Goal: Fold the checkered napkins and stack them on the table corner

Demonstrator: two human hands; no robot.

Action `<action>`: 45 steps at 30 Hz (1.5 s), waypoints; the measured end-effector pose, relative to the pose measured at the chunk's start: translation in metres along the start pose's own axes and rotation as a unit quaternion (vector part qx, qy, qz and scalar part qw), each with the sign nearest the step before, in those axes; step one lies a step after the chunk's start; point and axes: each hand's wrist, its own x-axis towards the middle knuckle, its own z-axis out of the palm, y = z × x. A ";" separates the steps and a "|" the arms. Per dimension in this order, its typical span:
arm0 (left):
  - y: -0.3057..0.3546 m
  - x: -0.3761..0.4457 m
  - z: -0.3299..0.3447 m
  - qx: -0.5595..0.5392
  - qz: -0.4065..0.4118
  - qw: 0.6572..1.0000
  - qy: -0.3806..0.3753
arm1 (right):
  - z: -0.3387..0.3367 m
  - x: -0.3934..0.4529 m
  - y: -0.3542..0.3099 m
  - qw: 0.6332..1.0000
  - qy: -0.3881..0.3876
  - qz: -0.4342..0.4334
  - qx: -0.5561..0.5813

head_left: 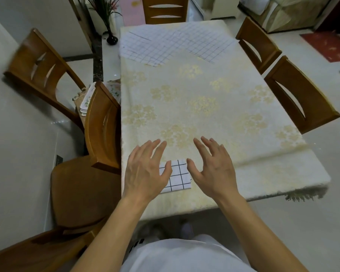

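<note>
A small folded white napkin with a dark check lies flat near the table's front left corner. My left hand hovers over its left part with fingers spread and straight, hiding that side. My right hand is just right of the napkin, fingers spread, holding nothing. At the far end of the table lie unfolded checkered napkins: one pile at the far left and one spread toward the far right, overlapping in the middle.
The table wears a cream cloth with gold flowers. Wooden chairs stand around it: two on the left, two on the right, one at the far end. A black vase with a plant stands on the floor at far left.
</note>
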 end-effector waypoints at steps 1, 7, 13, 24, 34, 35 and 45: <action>0.000 -0.001 0.001 0.003 0.002 1.000 -0.003 | 0.000 -0.001 0.000 1.000 -0.002 0.003 0.000; -0.002 -0.001 0.003 0.005 0.014 1.000 -0.006 | -0.003 -0.009 0.000 1.000 0.009 0.020 -0.017; 0.004 0.004 0.014 0.010 0.082 0.996 -0.021 | -0.005 -0.029 0.008 0.996 0.040 0.062 -0.041; 0.069 0.013 0.044 -0.023 0.216 0.974 -0.062 | -0.023 -0.088 0.054 0.977 0.085 0.188 -0.061; 0.206 0.017 0.093 -0.019 0.344 0.933 -0.104 | -0.063 -0.152 0.155 0.941 0.135 0.308 -0.036; 0.223 0.017 0.100 -0.017 0.355 0.928 -0.108 | -0.068 -0.159 0.169 0.937 0.141 0.318 -0.035; 0.402 0.001 0.165 0.017 0.434 0.890 -0.140 | -0.125 -0.227 0.313 0.897 0.173 0.406 -0.037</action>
